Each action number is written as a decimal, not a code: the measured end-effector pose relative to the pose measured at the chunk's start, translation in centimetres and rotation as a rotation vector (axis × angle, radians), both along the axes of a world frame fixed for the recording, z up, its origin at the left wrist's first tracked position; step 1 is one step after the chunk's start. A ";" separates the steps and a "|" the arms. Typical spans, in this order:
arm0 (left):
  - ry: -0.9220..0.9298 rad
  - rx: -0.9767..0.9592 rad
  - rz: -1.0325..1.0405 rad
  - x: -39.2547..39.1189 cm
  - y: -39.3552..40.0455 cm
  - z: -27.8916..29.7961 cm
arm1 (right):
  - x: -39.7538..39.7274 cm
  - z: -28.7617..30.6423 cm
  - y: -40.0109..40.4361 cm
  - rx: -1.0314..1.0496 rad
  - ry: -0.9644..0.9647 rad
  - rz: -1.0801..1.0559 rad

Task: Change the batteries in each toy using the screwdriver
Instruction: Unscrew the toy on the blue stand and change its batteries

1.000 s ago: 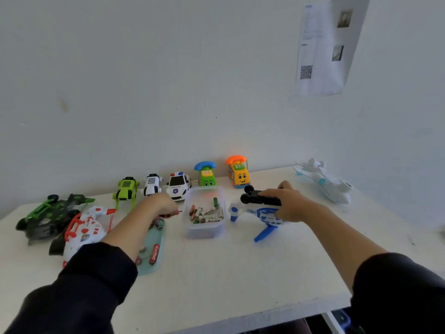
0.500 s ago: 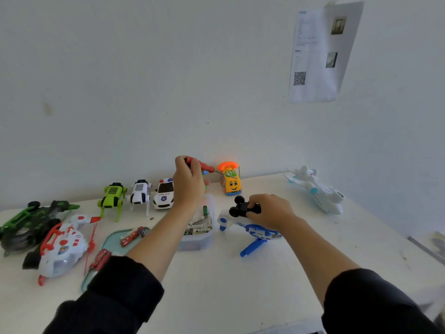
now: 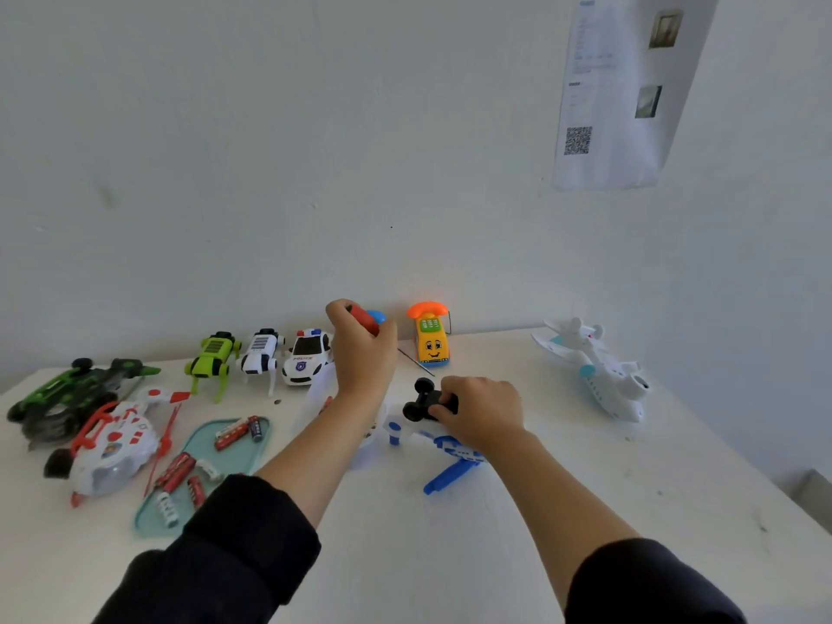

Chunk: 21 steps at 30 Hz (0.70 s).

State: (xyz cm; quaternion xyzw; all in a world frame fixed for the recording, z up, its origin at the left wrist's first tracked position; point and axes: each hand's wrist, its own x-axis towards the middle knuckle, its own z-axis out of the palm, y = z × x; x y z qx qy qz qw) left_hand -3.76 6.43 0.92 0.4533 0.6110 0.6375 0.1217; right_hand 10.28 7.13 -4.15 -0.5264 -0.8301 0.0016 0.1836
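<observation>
My left hand [image 3: 362,353] is raised above the table and grips a red-handled screwdriver [image 3: 364,318]; its thin shaft points down and right toward the toy below. My right hand [image 3: 481,409] presses down on a white and blue toy helicopter [image 3: 443,448] that lies on its side, my fingers on its black wheels [image 3: 421,400]. A teal tray [image 3: 252,452] at the left holds several red and white batteries [image 3: 180,472]. A clear plastic tub [image 3: 317,398] sits mostly hidden behind my left forearm.
Along the wall stand a green robot dog [image 3: 211,358], a white robot dog [image 3: 261,353], a police car [image 3: 308,355] and an orange phone car [image 3: 431,337]. A green vehicle [image 3: 67,389] and a red-white helicopter [image 3: 112,448] lie at the left, a white plane [image 3: 599,369] at the right.
My left hand took the screwdriver from beside the tray, lifted it and moved it right, above the helicopter. My right hand stayed on the helicopter.
</observation>
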 end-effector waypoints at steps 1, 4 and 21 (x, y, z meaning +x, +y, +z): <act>0.041 0.002 0.011 0.0 -0.3 -0.1 | -0.1 -0.1 0.0 0.015 0.004 0.010; 0.106 0.008 0.028 0.1 -0.9 -0.2 | -0.1 -0.2 0.0 0.041 0.027 0.028; 0.134 0.019 0.019 -0.4 -0.4 -1.0 | -0.2 0.2 -0.6 -0.015 -0.001 -0.018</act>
